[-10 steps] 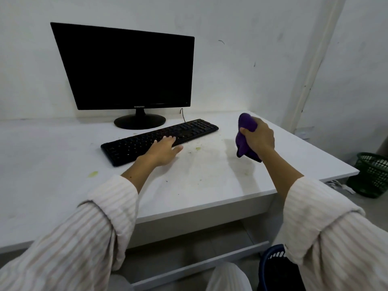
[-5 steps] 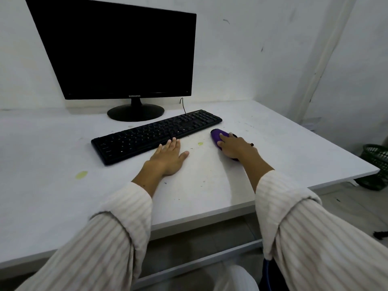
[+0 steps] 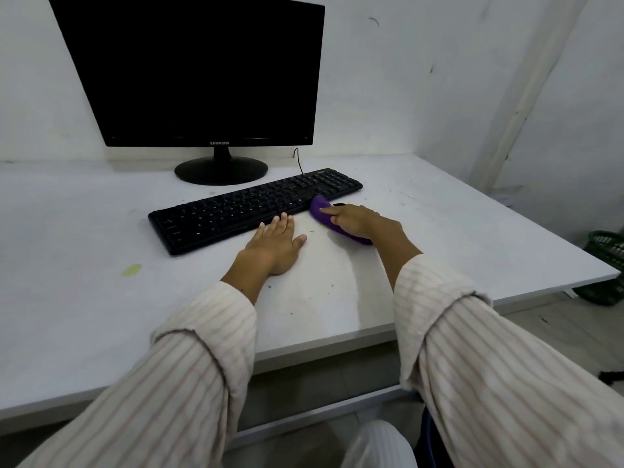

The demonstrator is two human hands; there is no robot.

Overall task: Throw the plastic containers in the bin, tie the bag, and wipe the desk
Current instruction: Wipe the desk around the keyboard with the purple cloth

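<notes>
A purple cloth [image 3: 320,211] lies bunched on the white desk [image 3: 456,231], just in front of the right end of the keyboard. My right hand [image 3: 354,219] presses down on the cloth, fingers curled over it. Flat on the desk to the left of it rests my left hand [image 3: 275,243], fingers straight and together, fingertips at the keyboard's front edge. Small green crumbs and a yellow-green smear [image 3: 132,270] mark the desk surface.
A black keyboard [image 3: 236,207] lies slanted mid-desk, with a black monitor [image 3: 199,72] behind it against the wall. A dark green mesh bin [image 3: 604,265] stands on the floor at the right. A blue bin rim [image 3: 428,440] shows under the desk edge.
My right hand brought the purple cloth down from the air onto the desk and slid it toward the keyboard's right end. My left hand stayed flat near the keyboard.
</notes>
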